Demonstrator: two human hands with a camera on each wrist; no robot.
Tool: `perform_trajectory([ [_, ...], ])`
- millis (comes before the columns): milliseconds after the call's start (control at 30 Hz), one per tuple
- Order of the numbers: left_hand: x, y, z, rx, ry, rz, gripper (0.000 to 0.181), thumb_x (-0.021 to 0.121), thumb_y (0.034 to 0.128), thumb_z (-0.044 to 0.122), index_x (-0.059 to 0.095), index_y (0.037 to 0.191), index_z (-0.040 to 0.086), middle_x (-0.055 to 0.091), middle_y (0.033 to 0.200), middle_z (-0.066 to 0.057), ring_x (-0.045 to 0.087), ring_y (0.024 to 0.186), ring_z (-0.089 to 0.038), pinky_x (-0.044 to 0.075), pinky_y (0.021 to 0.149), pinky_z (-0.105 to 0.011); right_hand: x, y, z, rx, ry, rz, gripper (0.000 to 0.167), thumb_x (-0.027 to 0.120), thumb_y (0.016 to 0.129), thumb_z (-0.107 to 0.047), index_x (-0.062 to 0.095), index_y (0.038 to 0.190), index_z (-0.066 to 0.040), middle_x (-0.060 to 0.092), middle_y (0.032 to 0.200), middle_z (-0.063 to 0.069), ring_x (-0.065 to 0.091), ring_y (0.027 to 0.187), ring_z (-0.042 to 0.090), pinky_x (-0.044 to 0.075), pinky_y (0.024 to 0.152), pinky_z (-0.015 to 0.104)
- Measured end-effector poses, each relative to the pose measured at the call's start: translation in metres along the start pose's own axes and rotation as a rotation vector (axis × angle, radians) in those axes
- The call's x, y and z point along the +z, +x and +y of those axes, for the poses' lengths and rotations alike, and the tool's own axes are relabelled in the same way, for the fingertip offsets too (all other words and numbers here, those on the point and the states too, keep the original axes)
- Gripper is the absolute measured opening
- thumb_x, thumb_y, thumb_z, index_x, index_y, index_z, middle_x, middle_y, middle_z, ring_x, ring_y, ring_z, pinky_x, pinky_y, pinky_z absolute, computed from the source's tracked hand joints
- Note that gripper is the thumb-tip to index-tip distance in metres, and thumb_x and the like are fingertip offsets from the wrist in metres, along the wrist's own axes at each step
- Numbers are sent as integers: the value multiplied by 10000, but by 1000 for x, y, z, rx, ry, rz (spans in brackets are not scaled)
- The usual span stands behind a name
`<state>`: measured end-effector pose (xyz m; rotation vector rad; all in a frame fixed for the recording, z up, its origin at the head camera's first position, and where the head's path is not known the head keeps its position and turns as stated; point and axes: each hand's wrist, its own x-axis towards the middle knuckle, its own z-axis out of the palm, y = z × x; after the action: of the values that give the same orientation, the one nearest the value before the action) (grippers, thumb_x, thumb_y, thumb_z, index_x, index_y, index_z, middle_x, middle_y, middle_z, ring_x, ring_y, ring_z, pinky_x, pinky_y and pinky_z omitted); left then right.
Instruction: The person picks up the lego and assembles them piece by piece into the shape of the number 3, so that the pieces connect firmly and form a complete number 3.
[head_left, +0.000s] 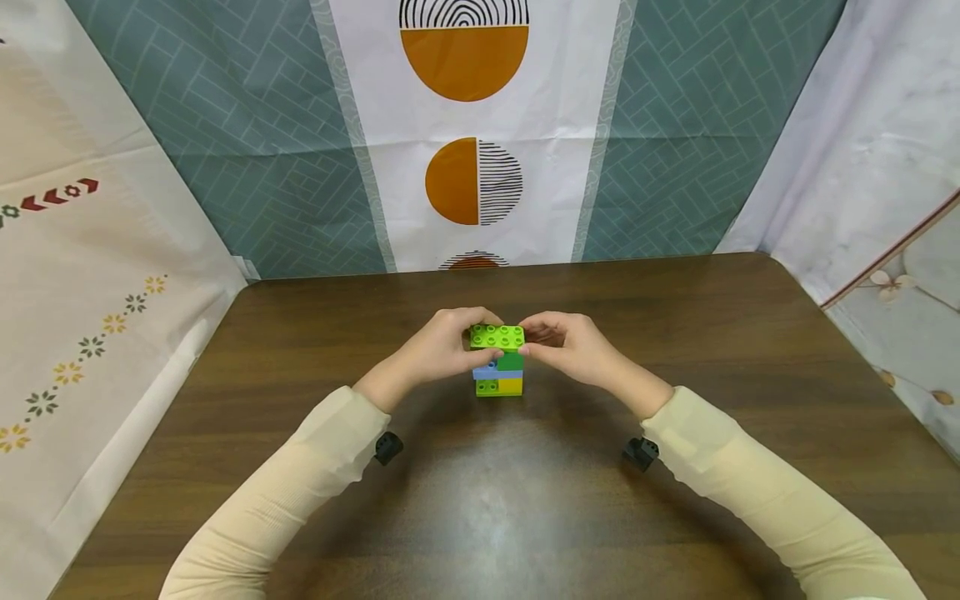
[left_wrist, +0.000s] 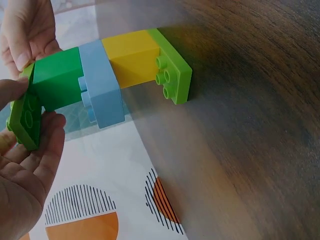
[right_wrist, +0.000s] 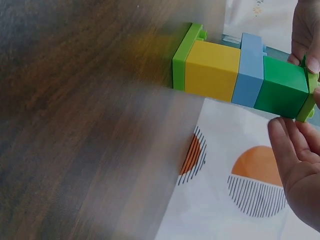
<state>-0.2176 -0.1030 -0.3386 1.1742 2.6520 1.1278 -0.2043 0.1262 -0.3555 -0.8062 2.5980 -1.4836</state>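
A tower of toy building bricks stands upright on the table. From the bottom it has a light green plate (left_wrist: 181,75), a yellow brick (right_wrist: 211,69), a light blue plate (left_wrist: 102,82), a dark green brick (right_wrist: 282,82) and a light green top plate (head_left: 497,337). My left hand (head_left: 450,343) pinches the top plate's left end between thumb and fingers. At its right end my right hand (head_left: 573,347) holds the same plate by thumb and fingertips. The top plate appears slightly tilted on the dark green brick, overhanging it to the left.
The dark wooden table (head_left: 510,508) extends around the tower. Patterned cloth (head_left: 480,117) hangs behind its far edge, with pale cloths at both sides. A small black device (head_left: 388,448) sits at the left wrist, and another black device (head_left: 642,452) at the right wrist.
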Motion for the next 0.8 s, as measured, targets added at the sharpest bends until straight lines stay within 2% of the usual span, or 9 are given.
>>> perform_trajectory([
  [367, 2, 3, -4, -55, -76, -21, 273, 750, 815, 125, 664, 1057, 35, 682, 948, -72, 550, 702, -144, 485, 610, -223, -6, 3, -4, 35, -14, -42, 314, 697, 858, -98, 642, 1142, 25, 684, 1061, 154, 648, 965, 266, 527, 839, 411],
  [600, 2, 4, -4, -99, -150, -17, 270, 755, 805, 98, 658, 1047, 29, 673, 952, -94, 564, 706, -162, 524, 662, -348, -8, 8, -11, 65, -62, -74, 312, 700, 852, -86, 643, 1135, 33, 684, 1060, 159, 655, 967, 267, 537, 836, 389],
  [800, 3, 4, -8, -94, -124, -5, 243, 749, 811, 99, 617, 1010, 52, 676, 960, -84, 548, 704, -156, 495, 636, -262, -8, 10, -15, 83, -114, -100, 319, 687, 863, -89, 625, 1151, 32, 673, 1087, 157, 648, 996, 267, 531, 861, 378],
])
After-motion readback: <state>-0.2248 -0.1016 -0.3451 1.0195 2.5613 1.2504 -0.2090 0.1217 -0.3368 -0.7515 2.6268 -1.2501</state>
